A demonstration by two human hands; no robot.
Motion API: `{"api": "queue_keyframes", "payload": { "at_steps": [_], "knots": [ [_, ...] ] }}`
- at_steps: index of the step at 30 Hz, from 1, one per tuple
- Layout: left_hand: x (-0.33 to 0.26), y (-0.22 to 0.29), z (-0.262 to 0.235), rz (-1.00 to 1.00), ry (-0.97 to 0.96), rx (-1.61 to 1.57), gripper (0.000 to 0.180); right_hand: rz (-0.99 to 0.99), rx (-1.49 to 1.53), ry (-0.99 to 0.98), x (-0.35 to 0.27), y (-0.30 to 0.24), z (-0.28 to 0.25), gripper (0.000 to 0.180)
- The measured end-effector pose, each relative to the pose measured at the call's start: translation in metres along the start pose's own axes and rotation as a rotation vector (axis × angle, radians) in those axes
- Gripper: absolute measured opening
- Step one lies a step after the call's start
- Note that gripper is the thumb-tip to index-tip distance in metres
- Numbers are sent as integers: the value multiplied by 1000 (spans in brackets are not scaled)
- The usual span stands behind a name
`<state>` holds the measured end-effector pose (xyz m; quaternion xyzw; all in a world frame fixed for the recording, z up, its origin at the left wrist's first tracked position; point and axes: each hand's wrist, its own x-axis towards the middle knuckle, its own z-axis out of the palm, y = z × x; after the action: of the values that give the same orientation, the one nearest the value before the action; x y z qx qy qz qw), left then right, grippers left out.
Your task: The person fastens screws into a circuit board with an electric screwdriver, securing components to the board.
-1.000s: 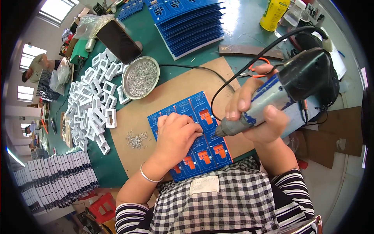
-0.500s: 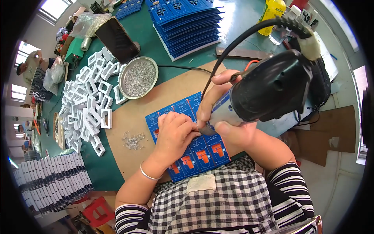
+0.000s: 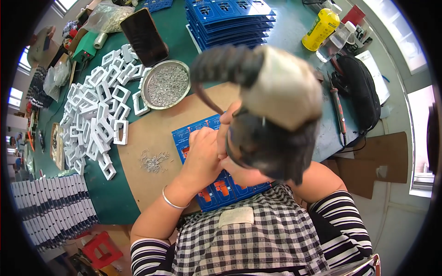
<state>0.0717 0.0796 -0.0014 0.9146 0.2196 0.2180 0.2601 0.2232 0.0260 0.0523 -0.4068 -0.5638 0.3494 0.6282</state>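
Observation:
A blue circuit-board panel (image 3: 216, 193) with orange patches lies on a brown board in front of me. My left hand (image 3: 202, 154) rests over the panel, its fingers bent and drawn together; whatever they may pinch is hidden. My right hand (image 3: 241, 172) is wrapped around a black corded power tool (image 3: 271, 147), held upright over the panel. The tool's body hides its working end and much of the right hand. Both hands meet closely above the panel's middle. Left of it lies a small heap of thin metal pieces (image 3: 154, 161).
A round metal dish (image 3: 146, 94) of small metal pieces stands beyond. White plastic frames (image 3: 99, 115) are piled at left, near a phone (image 3: 145, 39). Blue boards (image 3: 230, 25) are stacked at the back. Bottles (image 3: 322, 27) and a soldering iron (image 3: 339, 108) sit right.
The power tool has swung from a rightward lean to more upright and moved left, with my right hand beside my left. My left hand has barely moved. The view has shifted slightly.

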Motion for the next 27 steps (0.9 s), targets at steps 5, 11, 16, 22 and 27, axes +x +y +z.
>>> {"api": "queue_keyframes", "payload": {
  "at_steps": [5,11,16,22,27],
  "knots": [
    [-2,-4,-1,-37,43,-96,40,-45,-116,-107,4,10,-3,60],
    [2,2,-6,-75,-37,-105,36,-27,356,41,6,14,-16,59],
    [-12,-7,-25,-50,48,-273,27,12,580,225,4,21,-43,58],
    [-76,-39,-77,-308,125,311,20,-88,536,263,-10,-3,-59,60],
    [-83,-50,-65,-492,57,306,7,-83,509,222,-15,0,-48,60]
  ]
}}
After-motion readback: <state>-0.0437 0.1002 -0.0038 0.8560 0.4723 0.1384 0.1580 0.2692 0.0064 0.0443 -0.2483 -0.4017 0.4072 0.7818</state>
